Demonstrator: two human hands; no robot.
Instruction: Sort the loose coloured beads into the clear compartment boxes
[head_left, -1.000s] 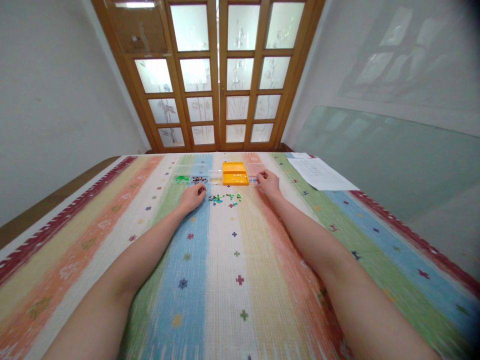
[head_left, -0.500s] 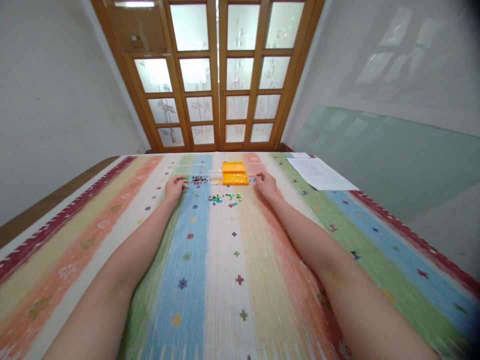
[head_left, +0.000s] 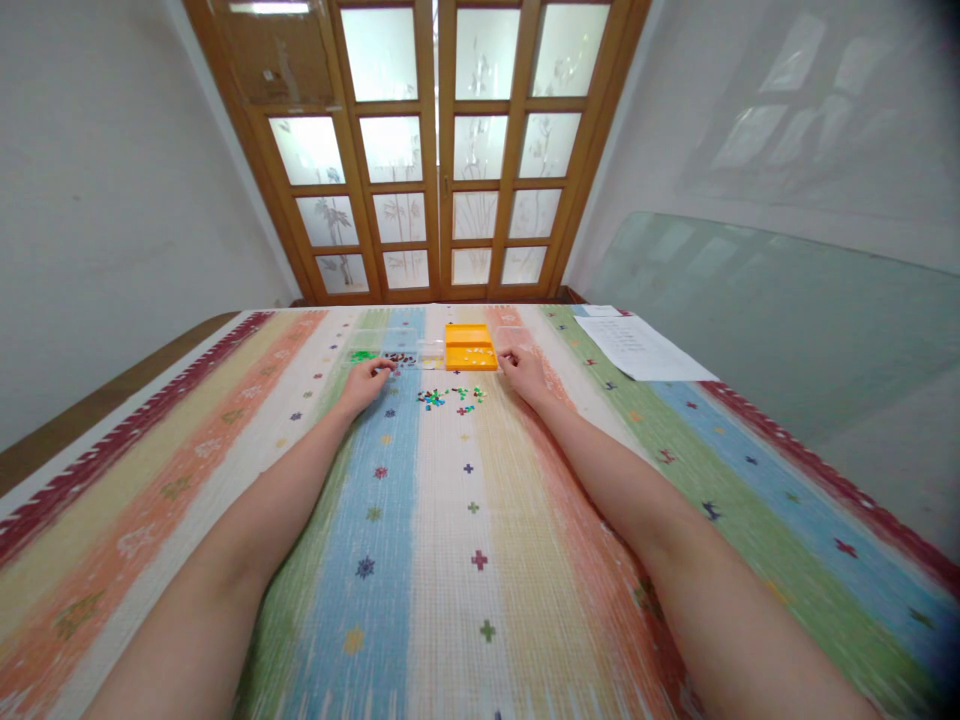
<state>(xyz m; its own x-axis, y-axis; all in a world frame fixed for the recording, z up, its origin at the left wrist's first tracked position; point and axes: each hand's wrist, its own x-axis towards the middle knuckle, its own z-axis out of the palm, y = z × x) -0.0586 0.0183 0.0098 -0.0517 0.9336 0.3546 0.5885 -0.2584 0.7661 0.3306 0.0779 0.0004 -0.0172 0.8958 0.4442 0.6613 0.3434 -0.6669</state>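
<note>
Both my arms stretch far out over a striped tablecloth point(head_left: 450, 560). My left hand point(head_left: 364, 381) lies with its fingers curled together, the fingertips at a clear box of dark pieces point(head_left: 400, 357), next to a clear box of green pieces point(head_left: 363, 355). My right hand point(head_left: 523, 371) is pinched at the right edge of an orange tray point(head_left: 470, 348) holding a few pale pieces. Whatever either hand holds is too small to see. Between the hands lies a loose scatter of small coloured pieces point(head_left: 452, 398).
A white printed sheet point(head_left: 637, 346) lies at the table's far right. Beyond the table's far edge stand wooden doors with frosted glass point(head_left: 439, 150). A glass panel point(head_left: 765, 310) leans against the right wall. A wooden floor strip point(head_left: 112, 400) runs along the left.
My left hand went from the scatter out to the green box, then came back right to the dark-piece box. My right hand slid slightly left toward the orange tray.
</note>
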